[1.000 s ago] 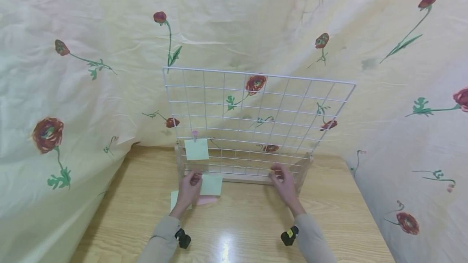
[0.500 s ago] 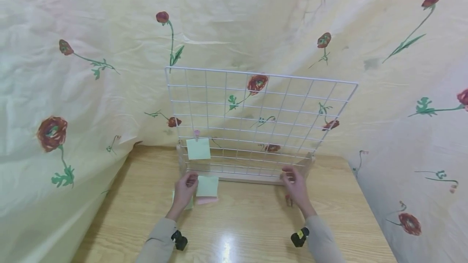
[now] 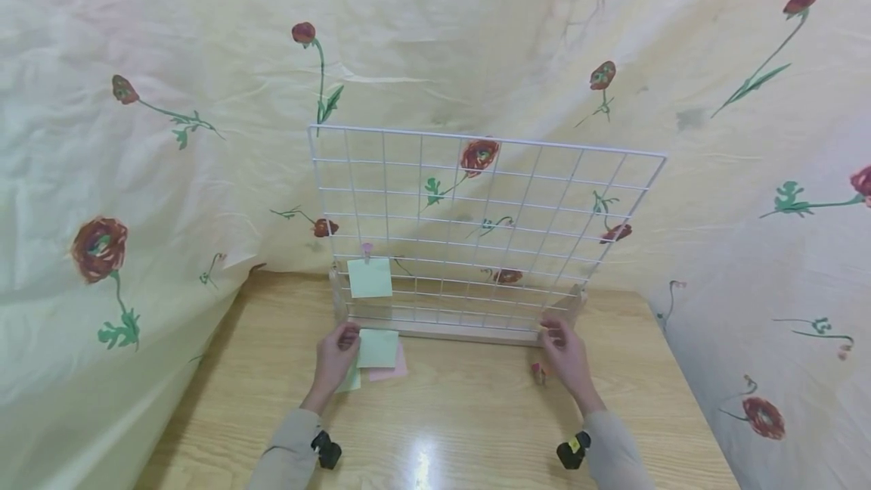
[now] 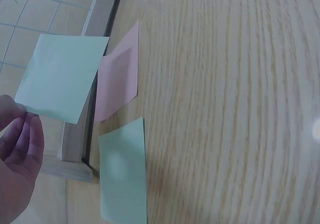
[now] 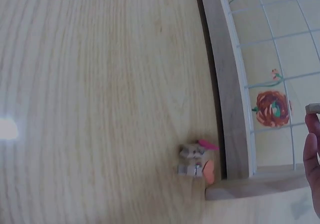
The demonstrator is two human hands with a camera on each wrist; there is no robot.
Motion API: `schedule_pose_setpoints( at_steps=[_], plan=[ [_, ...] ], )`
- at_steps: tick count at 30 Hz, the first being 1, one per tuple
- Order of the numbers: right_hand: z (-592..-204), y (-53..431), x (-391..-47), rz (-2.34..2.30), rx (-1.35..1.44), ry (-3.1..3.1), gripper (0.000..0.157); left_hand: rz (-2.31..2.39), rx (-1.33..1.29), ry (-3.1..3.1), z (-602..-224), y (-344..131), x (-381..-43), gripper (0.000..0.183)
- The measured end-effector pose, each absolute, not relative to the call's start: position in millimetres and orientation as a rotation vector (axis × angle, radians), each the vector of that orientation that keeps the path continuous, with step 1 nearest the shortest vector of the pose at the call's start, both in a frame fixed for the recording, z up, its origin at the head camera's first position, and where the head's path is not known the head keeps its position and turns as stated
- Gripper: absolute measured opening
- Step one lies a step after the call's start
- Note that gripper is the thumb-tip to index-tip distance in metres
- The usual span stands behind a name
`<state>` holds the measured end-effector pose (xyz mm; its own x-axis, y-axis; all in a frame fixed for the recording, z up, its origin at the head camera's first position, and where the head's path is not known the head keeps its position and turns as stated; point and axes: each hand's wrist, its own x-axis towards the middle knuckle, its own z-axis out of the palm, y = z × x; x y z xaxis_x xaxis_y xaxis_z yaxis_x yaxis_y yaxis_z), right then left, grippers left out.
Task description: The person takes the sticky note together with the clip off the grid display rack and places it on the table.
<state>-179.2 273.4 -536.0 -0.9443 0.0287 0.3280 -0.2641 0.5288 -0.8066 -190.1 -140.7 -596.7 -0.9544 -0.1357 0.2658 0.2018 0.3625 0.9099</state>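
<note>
My left hand [image 3: 333, 358] pinches a pale green paper square [image 4: 62, 79] by its corner and holds it up off the table, in front of the grid's wooden base. Below it on the table lie a pink paper square [image 4: 118, 76] and another green one [image 4: 123, 171]. Over at the base's right end, my right hand [image 3: 566, 354] pinches a small wooden clothespin [image 5: 313, 108], mostly cut off at the right wrist view's edge. Two more small clothespins lie on the table near that hand, one with an orange heart [image 5: 208, 172], the other with a pink piece [image 5: 208, 144].
A white wire grid [image 3: 449, 195] stands upright in a wooden base [image 3: 463, 333]. A green paper square [image 3: 370, 278] hangs low on its left side under a pink-topped clothespin [image 3: 367, 249]. Flowered cloth [image 3: 204, 97] surrounds the wooden table [image 3: 435, 414].
My left hand has moved left with the green paper, showing more of the pink square. My right hand has moved right along the base, and the clothespins on the table have come into sight.
</note>
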Motion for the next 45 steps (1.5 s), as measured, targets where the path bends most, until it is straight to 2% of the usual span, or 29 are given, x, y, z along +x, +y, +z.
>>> schedule_pose_setpoints(
  at_steps=[10,16,25,45],
  plan=[
    [-583,305,-188,1.351,0.109,-2.461,0.024,-1.592,-0.058,-2.323,-601,-150,-185,0.022],
    [-591,315,-185,1.350,0.134,-2.427,0.023,-1.601,-0.048,-2.301,-605,-154,-184,0.022],
    [-598,331,-178,1.316,-0.018,-2.498,0.021,-1.531,0.006,-2.355,-604,-166,-182,0.020],
    [-607,348,-166,1.260,-0.017,-2.596,0.016,-1.554,0.167,-2.431,-600,-203,-173,0.019]
  ],
)
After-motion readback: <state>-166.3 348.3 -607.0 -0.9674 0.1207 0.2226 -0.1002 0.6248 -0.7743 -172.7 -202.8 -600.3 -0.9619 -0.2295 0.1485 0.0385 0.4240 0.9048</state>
